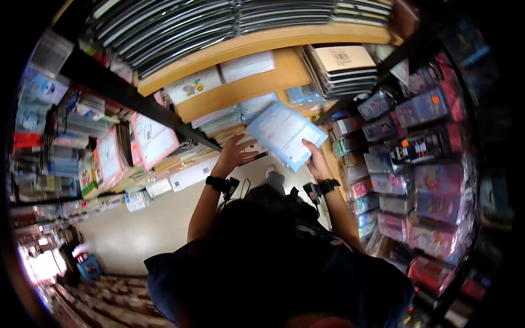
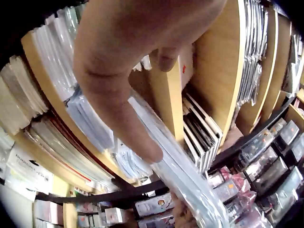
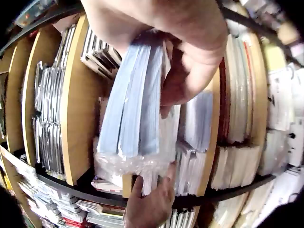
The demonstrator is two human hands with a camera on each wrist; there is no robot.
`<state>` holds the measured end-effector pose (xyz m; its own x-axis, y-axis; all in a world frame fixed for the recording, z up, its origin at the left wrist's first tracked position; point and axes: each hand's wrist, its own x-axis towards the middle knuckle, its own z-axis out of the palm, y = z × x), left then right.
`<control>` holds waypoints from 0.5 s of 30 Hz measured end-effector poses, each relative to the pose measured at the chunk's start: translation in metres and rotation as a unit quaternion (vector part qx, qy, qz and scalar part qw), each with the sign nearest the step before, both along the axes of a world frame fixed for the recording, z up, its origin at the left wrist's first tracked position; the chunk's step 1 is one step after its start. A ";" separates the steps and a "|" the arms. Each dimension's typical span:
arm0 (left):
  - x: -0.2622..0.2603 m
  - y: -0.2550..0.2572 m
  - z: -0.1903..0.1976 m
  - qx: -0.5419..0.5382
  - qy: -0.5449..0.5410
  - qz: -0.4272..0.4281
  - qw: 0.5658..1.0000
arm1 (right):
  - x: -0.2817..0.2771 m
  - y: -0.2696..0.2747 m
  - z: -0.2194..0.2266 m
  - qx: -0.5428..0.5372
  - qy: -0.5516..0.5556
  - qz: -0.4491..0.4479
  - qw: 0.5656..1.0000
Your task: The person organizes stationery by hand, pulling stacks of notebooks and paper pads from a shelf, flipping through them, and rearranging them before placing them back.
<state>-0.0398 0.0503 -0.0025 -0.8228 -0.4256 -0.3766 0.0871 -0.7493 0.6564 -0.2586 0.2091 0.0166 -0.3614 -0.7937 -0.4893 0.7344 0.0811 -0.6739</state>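
A stack of light-blue pads in clear plastic [image 1: 287,134] is held in front of the shelves. My right hand [image 1: 317,161] grips its right side, thumb on top; the right wrist view shows several pads [image 3: 130,104] pinched between thumb and fingers of the right hand [image 3: 190,42]. To the left of the stack is my left hand [image 1: 232,157], its fingers spread. In the left wrist view one finger of the left hand [image 2: 114,80] lies at the edge of the wrapped pads [image 2: 180,175]; whether it touches them I cannot tell.
Wooden shelves [image 1: 262,39] hold dark folders [image 1: 180,27] above and white and blue packs [image 1: 257,106] lower down. Black-and-white notebooks [image 1: 344,68] stand at the upper right. Packaged goods [image 1: 437,180] hang on the right. Pink-edged pads [image 1: 153,139] stand at the left, above a pale floor [image 1: 147,229].
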 end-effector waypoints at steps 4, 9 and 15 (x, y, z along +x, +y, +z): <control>0.000 0.031 -0.007 0.003 0.017 0.097 0.995 | -0.026 -0.058 -0.018 -0.049 -0.054 0.032 0.997; 0.016 0.094 -0.001 -0.033 -0.066 0.209 0.975 | -0.030 -0.100 -0.049 -0.111 -0.169 0.053 0.978; 0.054 0.184 -0.004 0.003 -0.202 0.430 0.880 | -0.009 -0.158 -0.099 0.001 -0.144 0.088 0.986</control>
